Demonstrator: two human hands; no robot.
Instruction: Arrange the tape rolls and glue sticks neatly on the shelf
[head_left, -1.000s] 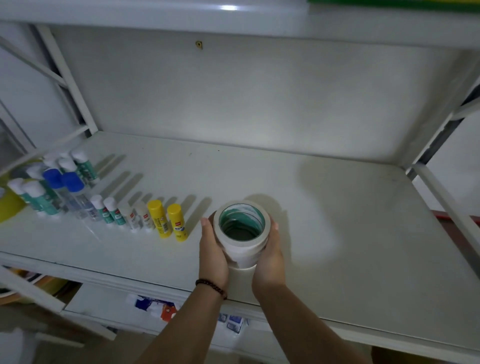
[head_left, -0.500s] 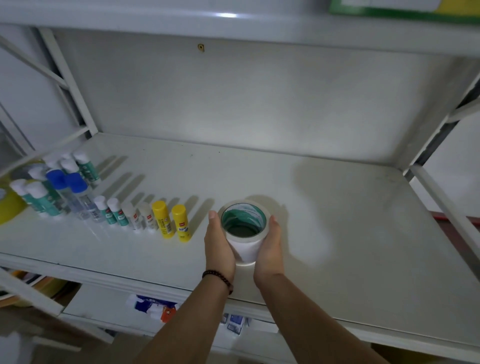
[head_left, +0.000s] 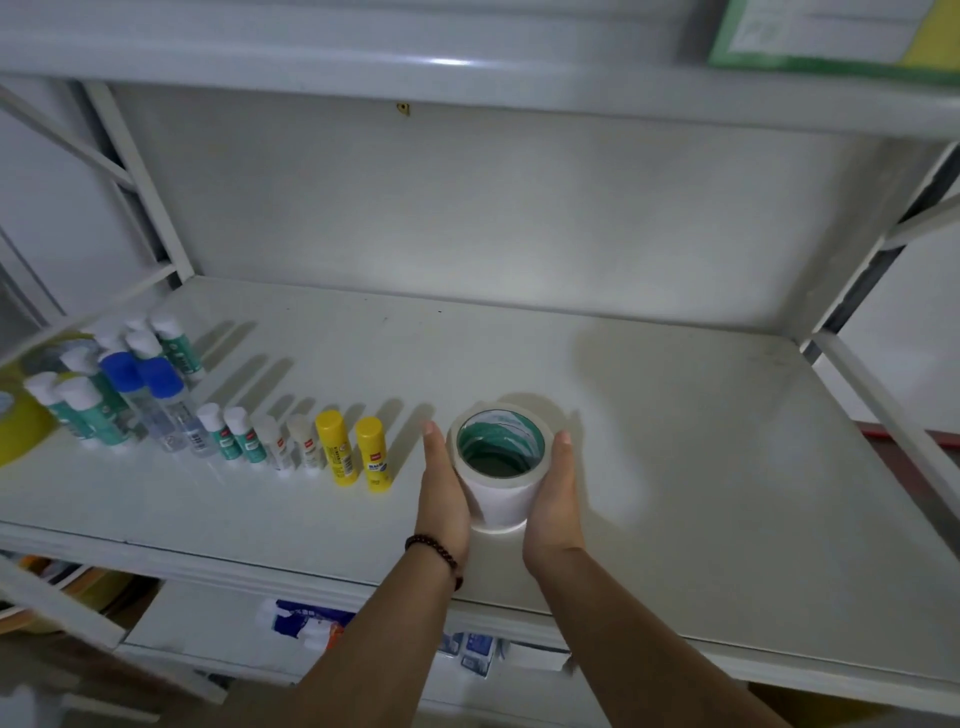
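A stack of white tape rolls with green inner cores stands upright on the white shelf, near its front edge. My left hand presses flat against the stack's left side and my right hand against its right side, fingers straight, holding it between them. To the left runs a row of upright glue sticks: two yellow ones closest, then small white-capped ones, blue-capped bottles and green-labelled sticks at the far left.
A yellow tape roll sits at the left edge, partly cut off. Another shelf board hangs close above, carrying a green-edged box. A slanted frame bar borders the right side. Packets lie on the shelf below.
Both hands have lowered the tape stack from just above the shelf onto its surface and pushed it slightly further in. The glue sticks have not moved.
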